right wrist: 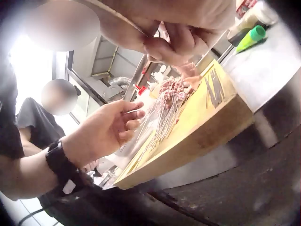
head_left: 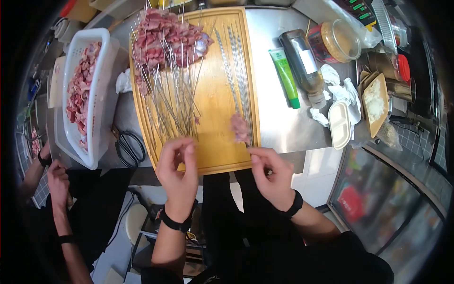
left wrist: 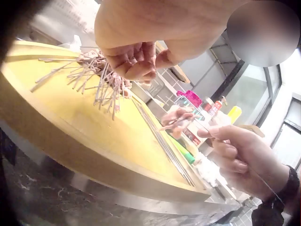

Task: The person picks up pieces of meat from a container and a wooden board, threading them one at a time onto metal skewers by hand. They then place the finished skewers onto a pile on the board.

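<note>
My right hand (head_left: 274,177) pinches a thin metal skewer (right wrist: 123,15) between thumb and fingers at the board's near right corner. Pieces of raw meat (head_left: 240,128) are threaded on its far part, held over the wooden cutting board (head_left: 215,102). My left hand (head_left: 177,170) hovers by the near edge, fingers loosely bent, nothing visible in its grasp. A heap of meat-loaded skewers (head_left: 165,40) lies at the far left of the board, many handles pointing toward me. Along the right side lie several bare metal skewers (head_left: 240,66).
Left of the board stands a white plastic basket (head_left: 111,57) of raw meat pieces, with black-handled scissors (head_left: 130,149) beside it. On the right are a green tube (head_left: 284,78), a dark bottle (head_left: 302,61), a clear jar (head_left: 333,41) and a white tray (head_left: 339,124). Another person's arm (head_left: 59,208) shows at left.
</note>
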